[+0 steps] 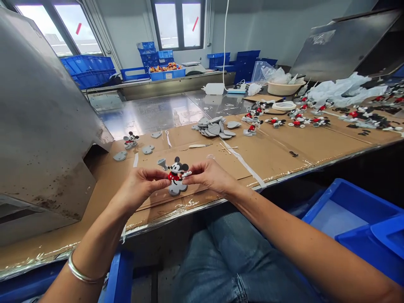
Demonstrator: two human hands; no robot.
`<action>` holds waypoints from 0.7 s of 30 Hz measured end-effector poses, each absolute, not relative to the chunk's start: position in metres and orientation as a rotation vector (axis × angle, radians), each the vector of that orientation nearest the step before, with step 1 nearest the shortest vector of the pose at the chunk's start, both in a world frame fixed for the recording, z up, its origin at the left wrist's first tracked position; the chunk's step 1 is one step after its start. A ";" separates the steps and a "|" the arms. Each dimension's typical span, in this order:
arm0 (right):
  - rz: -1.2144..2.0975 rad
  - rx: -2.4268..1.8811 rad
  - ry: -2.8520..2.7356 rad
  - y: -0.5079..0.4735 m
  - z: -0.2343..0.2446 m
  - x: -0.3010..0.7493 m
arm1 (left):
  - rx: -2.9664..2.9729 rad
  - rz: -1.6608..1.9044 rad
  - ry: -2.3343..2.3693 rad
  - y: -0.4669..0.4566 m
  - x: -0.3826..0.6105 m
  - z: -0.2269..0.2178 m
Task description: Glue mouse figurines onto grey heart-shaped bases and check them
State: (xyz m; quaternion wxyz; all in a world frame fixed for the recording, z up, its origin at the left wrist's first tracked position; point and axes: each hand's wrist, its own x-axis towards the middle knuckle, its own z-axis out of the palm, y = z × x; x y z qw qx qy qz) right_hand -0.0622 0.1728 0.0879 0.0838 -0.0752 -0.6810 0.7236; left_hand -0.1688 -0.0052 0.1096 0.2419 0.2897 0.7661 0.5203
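A small cartoon-mouse figure in red shorts, with a grey heart-shaped base, is held just above the cardboard-covered bench. My left hand pinches it from the left and my right hand pinches its white-gloved arm from the right. Both hands are closed on the figure. A pile of grey heart bases lies further back, a small knife and thin sticks in front of it.
Another mouse figure and loose grey bases lie at the back left. Several finished figures spread across the right. A metal hood stands at left. Blue bins sit below right. White plastic bags and a bowl lie behind.
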 end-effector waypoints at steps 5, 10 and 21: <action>1.981 -0.168 -2.086 0.171 0.082 -0.063 | 0.799 1.410 2.062 -0.004 -0.173 0.110; 1.746 -0.133 -2.129 0.170 0.076 -0.062 | 0.777 1.402 2.052 -0.001 -0.174 0.113; 1.724 -0.015 -2.212 0.176 0.065 -0.063 | 0.760 1.359 2.032 -0.001 -0.179 0.105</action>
